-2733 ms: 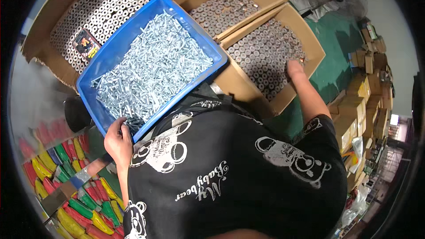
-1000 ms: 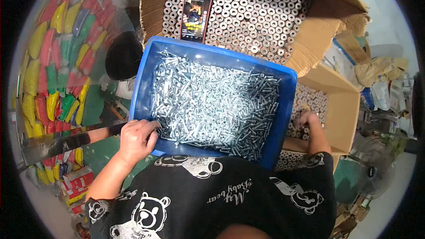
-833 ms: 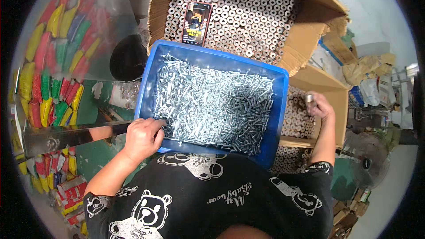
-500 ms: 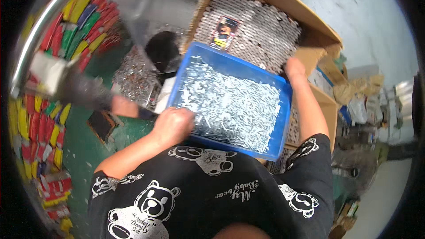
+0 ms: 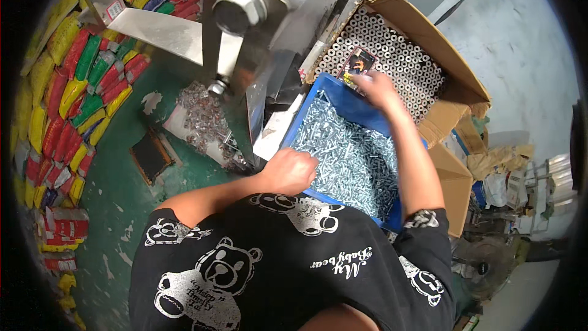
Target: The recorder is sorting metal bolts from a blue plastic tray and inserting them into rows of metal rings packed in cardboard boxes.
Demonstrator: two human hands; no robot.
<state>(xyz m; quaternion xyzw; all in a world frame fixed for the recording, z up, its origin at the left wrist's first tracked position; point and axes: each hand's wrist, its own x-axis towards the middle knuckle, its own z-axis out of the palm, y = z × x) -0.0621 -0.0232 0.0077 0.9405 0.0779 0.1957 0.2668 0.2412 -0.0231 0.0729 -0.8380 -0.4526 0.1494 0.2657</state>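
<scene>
A blue plastic tray (image 5: 334, 89) lies before me, filled with small silvery metal pins or screws (image 5: 346, 153). My left hand (image 5: 291, 170) is closed in a fist over the tray's near-left corner; anything inside it is hidden. Across the tray's far side reaches my right hand (image 5: 380, 91), fingers drawn together at the lower edge of a dark picture card (image 5: 358, 62). What the fingertips pinch, if anything, does not show clearly. That card lies on many pale ring-ended cylinders (image 5: 407, 64), standing packed in an open cardboard box (image 5: 429, 29).
A metal bracket with a large bolt (image 5: 239, 9) juts in at the upper left. Clear glittery pieces (image 5: 205, 119) and a dark framed panel (image 5: 151, 156) are on the green floor (image 5: 110, 202). Colourful sacks (image 5: 64, 116) pile up at left. A fan (image 5: 484, 263) stands at right.
My right hand has left the tray's far-right corner and moved left to the card. My left hand stays at the near-left corner. The whole view has shifted, bringing the bolted bracket in.
</scene>
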